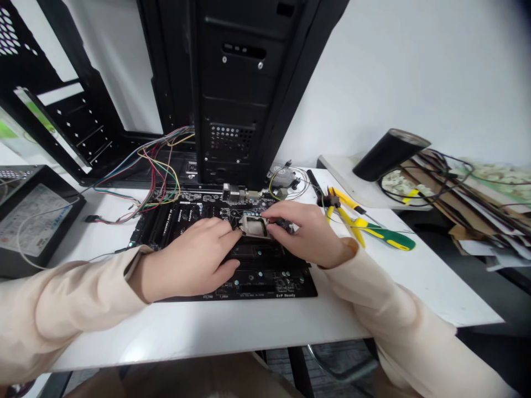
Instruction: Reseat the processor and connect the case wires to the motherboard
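A black motherboard (pixel 265 284) lies flat on the white table. Near its middle is the CPU socket (pixel 254 226), with a silvery metal frame around a pale centre. My left hand (pixel 191 257) rests over the board, its forefinger touching the socket's left edge and its thumb spread apart. From the right, my right hand (pixel 305 232) has its forefinger and thumb at the right edge of the metal frame. Something dark shows between those two fingers, too small to make out. My palms hide parts of the board.
Behind the board stands a black computer case (pixel 236 94), trailing thin coloured wires (pixel 160 166). A power supply (pixel 37 221) sits at left. On the right lie yellow-handled pliers (pixel 334 204), a green-and-yellow screwdriver (pixel 385 235), a black cylinder (pixel 390 153) and stacked cardboard (pixel 460 207).
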The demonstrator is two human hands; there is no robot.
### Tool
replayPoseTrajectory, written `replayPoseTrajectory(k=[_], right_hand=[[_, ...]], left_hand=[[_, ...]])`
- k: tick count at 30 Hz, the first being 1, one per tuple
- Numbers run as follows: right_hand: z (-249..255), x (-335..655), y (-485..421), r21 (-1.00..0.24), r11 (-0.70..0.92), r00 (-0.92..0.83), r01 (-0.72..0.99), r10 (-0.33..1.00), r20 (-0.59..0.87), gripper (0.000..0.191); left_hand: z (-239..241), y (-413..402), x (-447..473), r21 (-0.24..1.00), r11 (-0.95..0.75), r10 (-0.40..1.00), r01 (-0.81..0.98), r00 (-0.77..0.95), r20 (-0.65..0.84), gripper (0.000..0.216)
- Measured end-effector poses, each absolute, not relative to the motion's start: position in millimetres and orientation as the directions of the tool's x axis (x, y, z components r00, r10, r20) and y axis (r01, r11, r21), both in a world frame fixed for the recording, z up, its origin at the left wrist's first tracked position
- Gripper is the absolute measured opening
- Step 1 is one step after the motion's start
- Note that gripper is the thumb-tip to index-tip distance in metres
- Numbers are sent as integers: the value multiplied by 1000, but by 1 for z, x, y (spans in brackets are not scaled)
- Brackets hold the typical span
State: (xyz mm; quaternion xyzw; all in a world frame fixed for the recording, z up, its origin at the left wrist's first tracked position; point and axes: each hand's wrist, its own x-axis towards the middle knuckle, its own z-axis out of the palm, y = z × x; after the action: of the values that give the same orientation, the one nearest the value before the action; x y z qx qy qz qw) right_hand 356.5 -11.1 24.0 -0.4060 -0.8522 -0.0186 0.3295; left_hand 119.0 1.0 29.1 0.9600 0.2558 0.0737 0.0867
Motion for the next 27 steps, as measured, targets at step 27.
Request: replayPoseTrajectory(k=[27], right_hand=[[41, 363, -25, -728, 373, -221, 576, 928, 301, 21]], left_hand=[[29, 2, 117, 240, -856, 496, 458, 858, 130, 27]])
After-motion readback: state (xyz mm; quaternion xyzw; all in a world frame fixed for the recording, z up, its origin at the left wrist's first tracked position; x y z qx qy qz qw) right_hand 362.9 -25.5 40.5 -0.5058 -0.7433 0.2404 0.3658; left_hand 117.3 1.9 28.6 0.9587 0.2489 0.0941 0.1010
